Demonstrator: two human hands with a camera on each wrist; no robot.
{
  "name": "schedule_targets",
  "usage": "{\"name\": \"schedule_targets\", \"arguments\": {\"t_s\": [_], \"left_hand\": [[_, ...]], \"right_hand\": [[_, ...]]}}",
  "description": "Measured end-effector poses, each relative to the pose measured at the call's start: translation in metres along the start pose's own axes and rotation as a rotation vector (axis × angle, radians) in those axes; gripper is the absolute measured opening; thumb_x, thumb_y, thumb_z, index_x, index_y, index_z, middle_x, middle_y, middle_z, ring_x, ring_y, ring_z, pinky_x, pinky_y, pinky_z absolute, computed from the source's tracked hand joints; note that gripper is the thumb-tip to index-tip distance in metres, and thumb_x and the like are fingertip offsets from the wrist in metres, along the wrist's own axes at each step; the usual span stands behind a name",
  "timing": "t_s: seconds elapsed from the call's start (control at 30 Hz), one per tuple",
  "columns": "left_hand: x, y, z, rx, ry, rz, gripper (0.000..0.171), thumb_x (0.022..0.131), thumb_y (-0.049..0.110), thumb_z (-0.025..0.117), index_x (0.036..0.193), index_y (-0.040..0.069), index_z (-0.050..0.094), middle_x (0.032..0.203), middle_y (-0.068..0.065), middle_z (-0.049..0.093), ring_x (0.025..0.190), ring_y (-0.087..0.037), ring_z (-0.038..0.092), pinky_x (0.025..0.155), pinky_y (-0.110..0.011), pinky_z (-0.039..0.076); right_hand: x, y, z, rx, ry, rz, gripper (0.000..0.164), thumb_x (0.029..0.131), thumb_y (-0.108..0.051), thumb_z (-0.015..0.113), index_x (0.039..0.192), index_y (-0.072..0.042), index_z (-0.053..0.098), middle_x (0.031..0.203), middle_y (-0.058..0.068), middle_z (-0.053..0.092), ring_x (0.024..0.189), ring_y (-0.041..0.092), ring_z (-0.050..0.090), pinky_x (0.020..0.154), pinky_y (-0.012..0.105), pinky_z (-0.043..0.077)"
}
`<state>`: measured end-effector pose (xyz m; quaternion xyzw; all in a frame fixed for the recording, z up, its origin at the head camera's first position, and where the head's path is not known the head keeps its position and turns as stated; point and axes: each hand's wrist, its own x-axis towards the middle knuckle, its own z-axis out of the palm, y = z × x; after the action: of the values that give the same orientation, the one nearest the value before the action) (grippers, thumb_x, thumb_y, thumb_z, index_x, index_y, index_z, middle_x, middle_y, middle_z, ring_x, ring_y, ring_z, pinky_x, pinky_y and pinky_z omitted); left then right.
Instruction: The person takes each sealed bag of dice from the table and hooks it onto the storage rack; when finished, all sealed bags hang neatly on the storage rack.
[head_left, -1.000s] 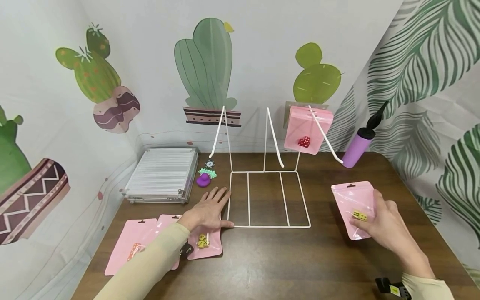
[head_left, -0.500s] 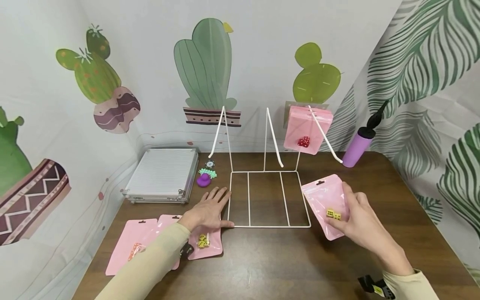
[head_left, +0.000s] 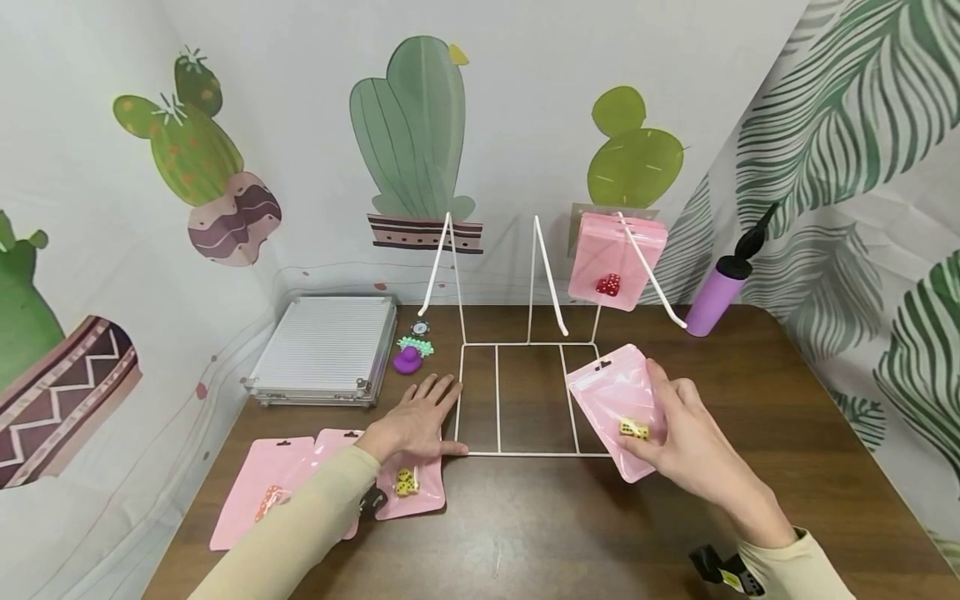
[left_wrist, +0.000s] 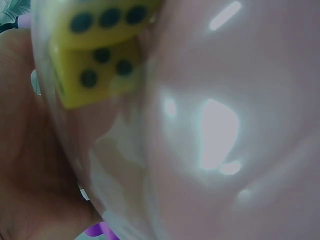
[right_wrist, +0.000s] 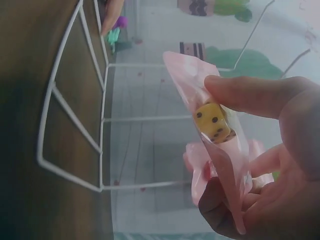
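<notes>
My right hand (head_left: 690, 442) pinches a pink zip bag (head_left: 607, 383) by its right edge, thumb in front. Yellow dice (right_wrist: 211, 122) show through its clear face. The bag tilts above the right part of the white wire rack (head_left: 498, 400). My left hand (head_left: 420, 417) lies with fingers spread, fingertips and thumb at the rack's left base wire. Beneath that hand and wrist is another pink bag with yellow dice (head_left: 407, 482), seen close up in the left wrist view as dice (left_wrist: 100, 75) behind shiny plastic. More pink bags (head_left: 262, 467) lie partly hidden under the left forearm.
Pink bags with red dice (head_left: 600, 250) hang on the rack's right hook. The middle hook (head_left: 551, 283) and left hook (head_left: 435, 267) jut forward. A silver case (head_left: 322, 346), a purple duck (head_left: 407, 360) and a poker chip (head_left: 420, 327) stand left; a purple pump (head_left: 712, 300) stands back right.
My right hand has carried the bag with yellow dice leftward, from beside the rack to over its right part, tilting it further. The left hand has stayed in place.
</notes>
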<state>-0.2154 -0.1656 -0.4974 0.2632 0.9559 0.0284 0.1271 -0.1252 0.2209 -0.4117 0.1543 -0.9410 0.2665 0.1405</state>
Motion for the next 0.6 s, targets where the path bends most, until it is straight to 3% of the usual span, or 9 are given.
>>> {"name": "schedule_targets", "arguments": {"t_s": [0.33,0.6], "left_hand": [[0.001,0.0,-0.001,0.011,0.008,0.004,0.109,0.078,0.077,0.056,0.157,0.012,0.018,0.162,-0.014,0.016,0.147,-0.041,0.016,0.116,-0.059,0.02],[0.001,0.0,0.0,0.009,-0.001,-0.003,0.11,0.078,0.077,0.056,0.157,0.012,0.016,0.163,-0.013,0.015,0.148,-0.039,0.015,0.117,-0.058,0.019]], "right_hand": [[0.004,-0.022,-0.001,0.025,0.064,-0.082,0.108,0.064,-0.024,0.091,0.152,-0.008,0.03,0.098,0.008,0.048,0.081,0.01,0.04,0.064,0.026,0.043],[0.009,-0.038,-0.007,0.086,0.122,-0.135,0.11,0.062,-0.021,0.092,0.153,-0.01,0.031,0.099,0.005,0.047,0.084,0.005,0.04,0.067,0.01,0.042]]}}
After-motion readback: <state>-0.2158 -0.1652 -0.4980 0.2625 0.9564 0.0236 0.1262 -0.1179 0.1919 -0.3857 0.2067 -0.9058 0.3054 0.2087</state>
